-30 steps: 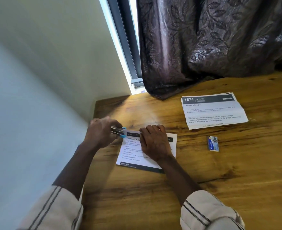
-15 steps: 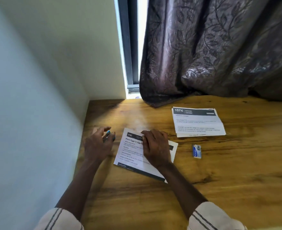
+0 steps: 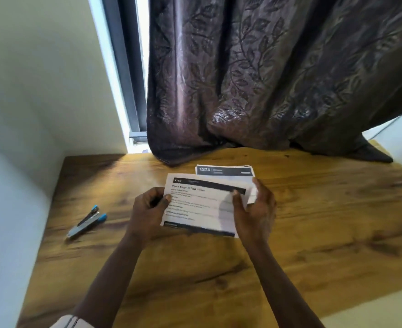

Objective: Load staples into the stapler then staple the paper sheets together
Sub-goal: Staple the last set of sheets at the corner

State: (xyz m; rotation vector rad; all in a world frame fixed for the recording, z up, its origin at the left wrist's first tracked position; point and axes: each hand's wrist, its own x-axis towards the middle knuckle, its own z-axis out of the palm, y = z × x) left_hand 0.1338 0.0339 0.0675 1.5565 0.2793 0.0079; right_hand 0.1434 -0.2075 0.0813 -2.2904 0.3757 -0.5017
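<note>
Both of my hands hold a printed paper sheet set (image 3: 202,204) lifted over the middle of the wooden table (image 3: 313,233). My left hand (image 3: 148,214) pinches its left edge with the thumb on top. My right hand (image 3: 254,214) grips its right edge. Behind it lies a second printed sheet set (image 3: 223,170) headed 1574, partly covered. The silver stapler (image 3: 86,222) with blue tips lies on the table at the left, apart from both hands. The staple box is hidden.
A dark patterned curtain (image 3: 266,79) hangs down onto the table's far edge. A white wall (image 3: 18,162) borders the table on the left. A window frame (image 3: 126,67) stands in the back corner.
My left hand has let go of the stapler, which now lies at the left. Both hands have picked up the paper set and carried it right, over the other sheets.
</note>
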